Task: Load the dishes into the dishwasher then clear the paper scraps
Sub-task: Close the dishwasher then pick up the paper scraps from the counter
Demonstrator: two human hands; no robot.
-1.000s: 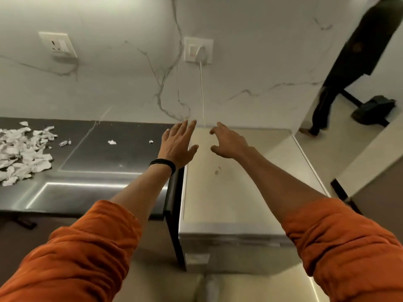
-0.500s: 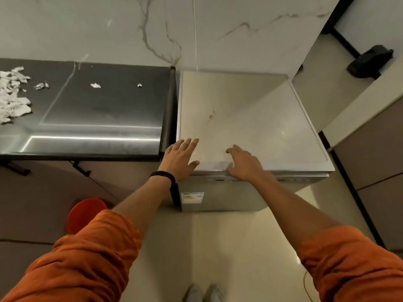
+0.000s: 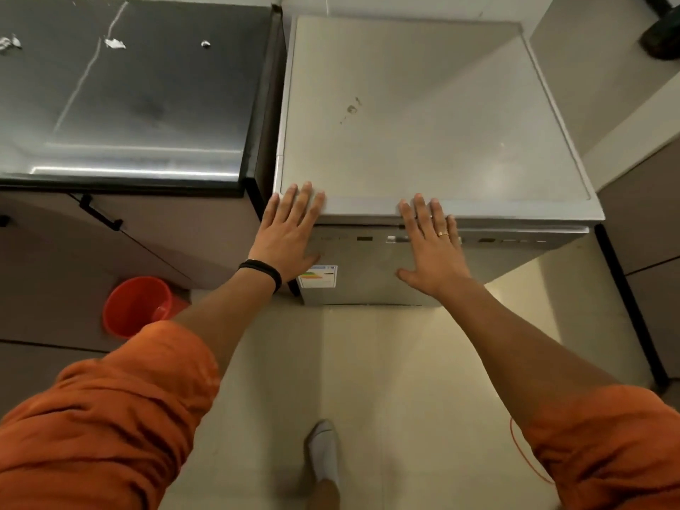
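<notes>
A silver dishwasher (image 3: 434, 115) stands against the wall with its door closed. My left hand (image 3: 290, 231) lies flat with straight fingers over the door's top left corner, fingertips at the lid's front edge. My right hand (image 3: 432, 248) is spread flat over the door's control strip near the middle, a ring on one finger. Neither hand holds anything. A few white paper scraps (image 3: 114, 43) lie on the dark counter (image 3: 140, 104) at the upper left. No dishes are in sight.
A red bucket (image 3: 138, 305) sits on the floor under the counter, left of the dishwasher. My socked foot (image 3: 323, 450) is on the pale tiled floor in front. A dark object (image 3: 662, 38) lies on the floor at the far right.
My view has tilted down and closer to the dishwasher. Both hands slid from the top's front edge down onto the upper door face, fingers now spread flat.
</notes>
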